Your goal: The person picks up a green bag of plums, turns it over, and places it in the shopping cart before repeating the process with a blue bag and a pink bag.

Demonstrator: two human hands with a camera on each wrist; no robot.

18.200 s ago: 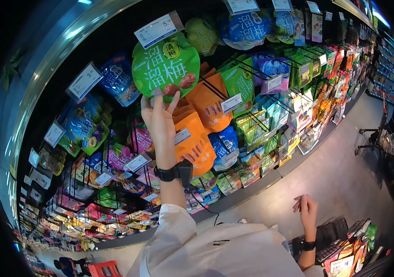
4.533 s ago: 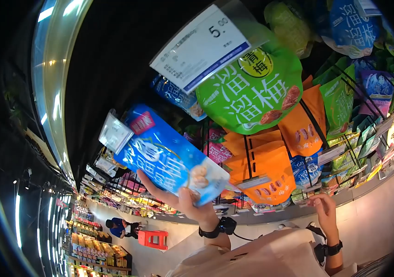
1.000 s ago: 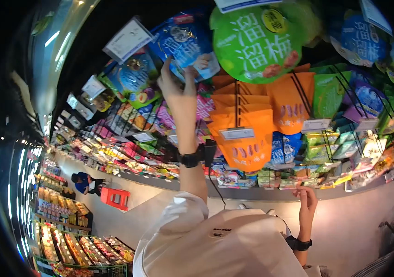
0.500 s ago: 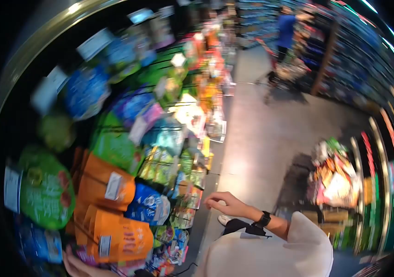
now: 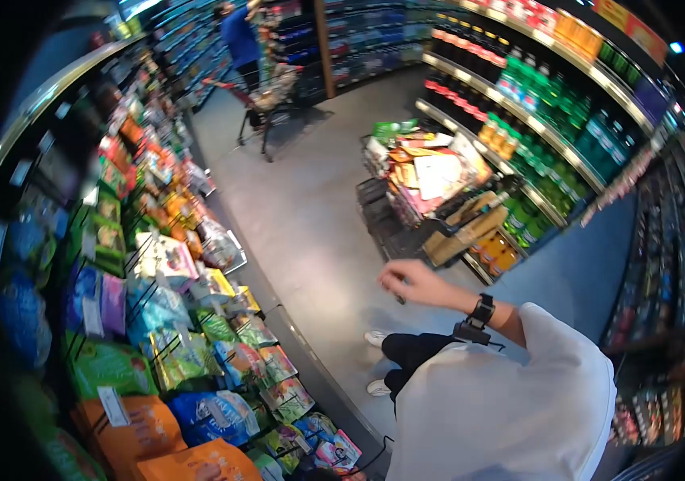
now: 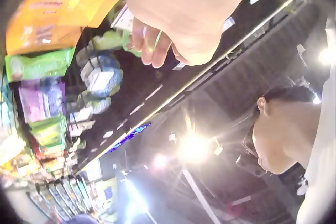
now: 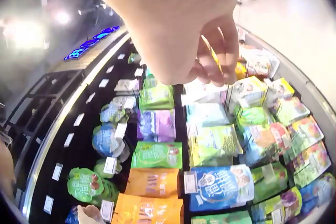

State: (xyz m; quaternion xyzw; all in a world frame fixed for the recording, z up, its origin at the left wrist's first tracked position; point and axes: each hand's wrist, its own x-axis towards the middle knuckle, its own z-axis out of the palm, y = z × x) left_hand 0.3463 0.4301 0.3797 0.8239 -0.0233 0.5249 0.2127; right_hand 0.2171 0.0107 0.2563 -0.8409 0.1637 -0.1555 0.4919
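Your right hand point(image 5: 413, 282) is hanging out over the grey floor point(image 5: 310, 200) in the head view, fingers curling loosely, so that grip is sitting relaxed and isn't holding anything I can see. A black wrist strap point(image 5: 482, 311) is wrapping round just behind it.

Your left hand point(image 6: 178, 19) is filling the top of the left wrist view with its fingers drooping in a loose bend. I can't tell if that grip is having hold of anything. A bit of it is also poking into the bottom left of the right wrist view, just beside a shiny blue plastic snack pouch point(image 7: 72, 216) that the frame edge is cutting off, and I can't make out whether they're touching. A rounded bright green plastic bag with white characters point(image 7: 86, 186) is hanging just above, and a white price tag point(image 7: 106, 210) is showing right by the fingers. Matte orange snack pouches point(image 7: 147, 211) are hanging next over, with a big glossy blue pouch with white lettering point(image 7: 218, 188) beside them.

Across the aisle a wire cart point(image 5: 408, 204) is carrying heaped colourful packs point(image 5: 430, 170) near shelves of green plastic drink bottles point(image 5: 541, 90), and further back a person in a blue top point(image 5: 242, 38) is standing at another cart
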